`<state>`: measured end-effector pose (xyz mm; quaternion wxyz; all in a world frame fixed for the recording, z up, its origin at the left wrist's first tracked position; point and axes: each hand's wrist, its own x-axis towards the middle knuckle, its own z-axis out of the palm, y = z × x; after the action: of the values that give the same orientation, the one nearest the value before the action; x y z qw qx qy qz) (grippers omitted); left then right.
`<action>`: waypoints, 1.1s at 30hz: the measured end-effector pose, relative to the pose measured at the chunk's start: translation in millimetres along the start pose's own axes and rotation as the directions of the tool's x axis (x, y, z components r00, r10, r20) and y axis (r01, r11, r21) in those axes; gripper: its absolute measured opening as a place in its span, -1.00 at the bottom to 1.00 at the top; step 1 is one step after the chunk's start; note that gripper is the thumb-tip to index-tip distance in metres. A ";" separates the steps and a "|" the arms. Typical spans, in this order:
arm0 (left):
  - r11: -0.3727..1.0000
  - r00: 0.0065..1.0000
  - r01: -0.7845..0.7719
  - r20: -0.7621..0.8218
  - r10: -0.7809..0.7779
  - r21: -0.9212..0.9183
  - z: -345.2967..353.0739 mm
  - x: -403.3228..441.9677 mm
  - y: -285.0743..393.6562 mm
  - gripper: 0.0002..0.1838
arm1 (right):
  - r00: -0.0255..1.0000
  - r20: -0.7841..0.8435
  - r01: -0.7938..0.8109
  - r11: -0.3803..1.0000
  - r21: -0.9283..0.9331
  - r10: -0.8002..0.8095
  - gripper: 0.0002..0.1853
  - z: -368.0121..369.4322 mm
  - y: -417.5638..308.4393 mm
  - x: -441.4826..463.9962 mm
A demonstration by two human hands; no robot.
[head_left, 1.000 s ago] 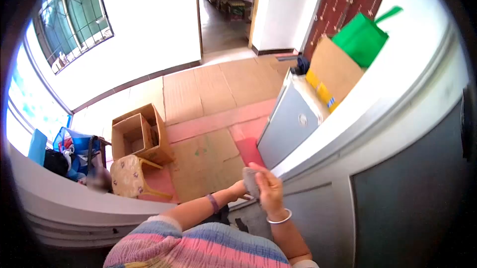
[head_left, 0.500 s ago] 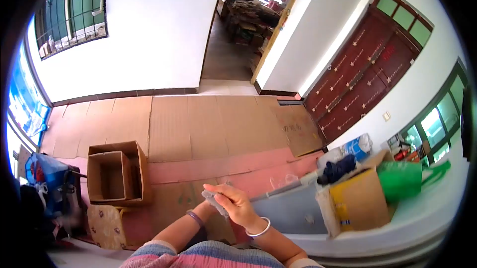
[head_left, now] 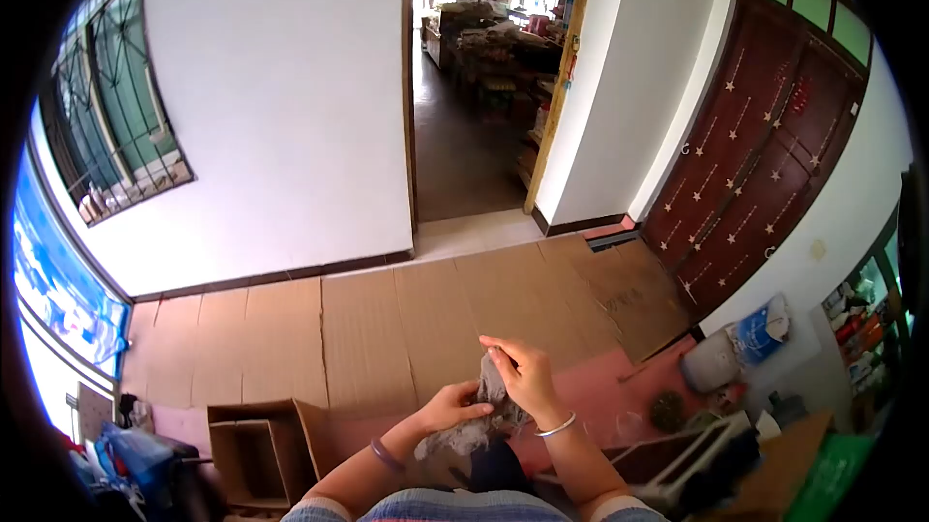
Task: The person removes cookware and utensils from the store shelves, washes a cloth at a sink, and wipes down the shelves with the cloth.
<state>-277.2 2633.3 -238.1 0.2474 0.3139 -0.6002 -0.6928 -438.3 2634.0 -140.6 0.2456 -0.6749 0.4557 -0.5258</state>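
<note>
A crumpled grey rag (head_left: 455, 439) hangs between my two hands, in front of my body. My left hand (head_left: 453, 409) has its fingers closed on the rag's left side. Higher up and to the right, my right hand (head_left: 527, 382) pinches the upper end of the cloth between thumb and fingers. Loose folds droop below both hands. Part of the rag is hidden behind my right wrist.
Flattened cardboard (head_left: 387, 328) covers the floor ahead. An open cardboard box (head_left: 254, 464) stands at lower left, near a blue bundle (head_left: 135, 464). At right are a blue-and-white bag (head_left: 760, 330), a green bag (head_left: 832, 478) and a dark red door (head_left: 755, 145).
The grey rag was bunched up between my hands; now it hangs loose, with my hands farther apart. The view has tilted up, showing more of the doorway.
</note>
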 end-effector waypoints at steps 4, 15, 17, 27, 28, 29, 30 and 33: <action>0.944 0.966 0.240 -0.044 -0.256 -0.225 -38.0 118.6 16.5 -0.62 | 0.999 0.002 0.033 0.997 -0.063 -0.033 -0.68 -26.2 104.9 85.2; 0.572 0.998 0.067 0.052 -0.043 -0.818 -133.5 359.4 139.1 -0.35 | 0.691 0.446 -0.616 0.141 0.775 0.569 -0.51 -58.0 330.5 224.1; 0.475 0.998 0.049 0.056 0.001 -0.879 -161.8 396.9 136.9 -0.39 | 0.690 0.476 -0.609 0.082 0.789 0.546 -0.57 -56.9 351.0 267.9; 0.979 0.943 0.162 -0.311 -0.116 0.126 -387.9 618.5 124.2 -0.70 | 0.792 0.062 -0.610 0.791 0.054 0.607 -0.70 -116.3 483.2 535.3; 0.957 0.935 0.161 -0.348 -0.070 0.241 -408.8 635.2 129.8 -0.70 | 0.854 0.063 -0.481 0.830 -0.281 0.516 -0.65 -118.2 490.9 561.1; 0.919 0.925 0.171 -0.380 -0.026 0.354 -423.6 646.8 145.3 -0.68 | 0.899 0.100 -0.298 0.762 -0.575 0.427 -0.60 -120.0 499.3 585.7; 0.863 0.914 0.194 -0.405 0.013 0.466 -439.8 659.0 156.3 -0.66 | 0.870 0.063 -0.368 0.728 -0.578 0.489 -0.49 -119.5 495.7 611.1; 0.903 0.873 0.169 -0.485 0.049 0.395 -478.0 708.6 150.4 -0.54 | 0.891 -0.026 -0.405 0.767 -0.498 0.454 -0.45 -114.4 518.2 664.6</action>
<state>-414.6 1776.4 -226.8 0.2928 0.5422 -0.6452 -0.4517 -708.9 1829.9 -200.5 0.2014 -0.6169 0.7037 -0.2893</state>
